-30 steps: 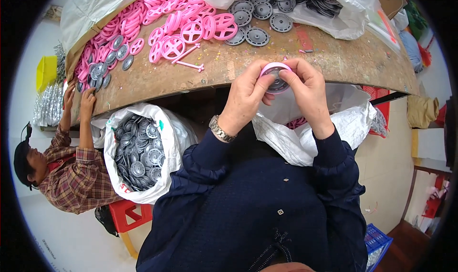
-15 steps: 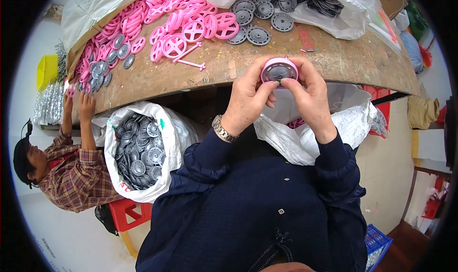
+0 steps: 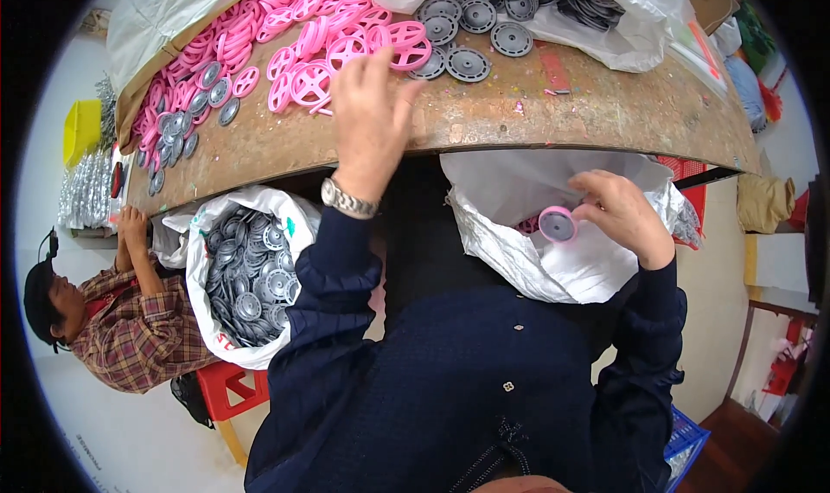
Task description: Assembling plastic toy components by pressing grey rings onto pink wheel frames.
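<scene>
Wooden worktable [image 3: 484,121], near edge bowed by the lens; the person stands at it in a dark blue top.

Left hand [image 3: 370,117]: raised past the near edge, palm side hidden, fingers extended, thumb set apart from them; a metal-banded wristwatch [image 3: 348,201] at the wrist. Fingertips overlap the nearest pink wheels [image 3: 311,85] in view; whether they touch, cannot tell. Nothing seen in the grasp.

Right hand [image 3: 616,208]: out beyond the near edge, right of the body, over the mouth of a white bag [image 3: 488,233]. Fingers bent, fingertips right beside an assembled wheel [image 3: 558,225], a grey disc set inside a pink rim. Wheel tilted, face toward the camera; whether pinched or loose, cannot tell. More pink parts partly visible deeper in the bag.

On the table: pink wheels heaped from the left end toward the far side, some spoked faces up. Grey discs [image 3: 512,39] piled toward the far side, right of the pink, partly under clear plastic sheeting [image 3: 627,43]. A second, smaller scatter of grey discs among the pink, near the left end.

Below the near edge, left: white sack [image 3: 195,277], full of grey discs. Beyond it a co-worker [image 3: 138,337] in a plaid shirt, hands close together at the table's left end. Red stool [image 3: 233,393] beside them.
</scene>
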The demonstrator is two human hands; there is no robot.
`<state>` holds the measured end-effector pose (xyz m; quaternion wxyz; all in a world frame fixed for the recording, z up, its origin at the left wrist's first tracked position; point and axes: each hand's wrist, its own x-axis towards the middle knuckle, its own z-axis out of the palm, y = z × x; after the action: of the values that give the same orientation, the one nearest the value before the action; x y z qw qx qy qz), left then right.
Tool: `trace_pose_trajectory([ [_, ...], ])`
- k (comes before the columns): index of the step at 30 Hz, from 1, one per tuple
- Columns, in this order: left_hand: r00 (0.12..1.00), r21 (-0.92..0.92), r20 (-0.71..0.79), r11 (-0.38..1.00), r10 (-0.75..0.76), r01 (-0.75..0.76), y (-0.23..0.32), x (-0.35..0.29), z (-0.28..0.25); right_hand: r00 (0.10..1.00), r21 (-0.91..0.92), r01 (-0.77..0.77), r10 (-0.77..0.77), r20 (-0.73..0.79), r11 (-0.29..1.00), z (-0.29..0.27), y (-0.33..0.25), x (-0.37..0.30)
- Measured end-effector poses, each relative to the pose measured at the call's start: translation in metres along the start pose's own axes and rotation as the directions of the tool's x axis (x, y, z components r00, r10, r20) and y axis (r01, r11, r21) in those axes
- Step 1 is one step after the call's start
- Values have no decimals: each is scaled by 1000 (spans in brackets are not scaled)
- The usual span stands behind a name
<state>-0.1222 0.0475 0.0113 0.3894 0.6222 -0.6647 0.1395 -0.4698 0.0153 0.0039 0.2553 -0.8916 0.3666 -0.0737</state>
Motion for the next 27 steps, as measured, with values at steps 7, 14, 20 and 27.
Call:
trace_pose_trajectory([
  [7, 1000, 296, -3, 955, -19, 19, -51, 26, 23, 954, 171, 174, -123, -274, 970, -2, -46, 48],
  [14, 996, 335, 87, 942, -2, -28, -69, 38, 31, 768, -180, 285, -337, -544, 941, 16, -65, 126],
  [20, 998, 244, -34, 969, 54, -44, -74, 35, 34, 783, -383, 86, -300, -545, 920, 34, -67, 168],
  [27, 977, -48, -180, 993, -114, 107, -61, 38, 15, 755, -440, 19, -302, -583, 898, 41, -48, 186],
])
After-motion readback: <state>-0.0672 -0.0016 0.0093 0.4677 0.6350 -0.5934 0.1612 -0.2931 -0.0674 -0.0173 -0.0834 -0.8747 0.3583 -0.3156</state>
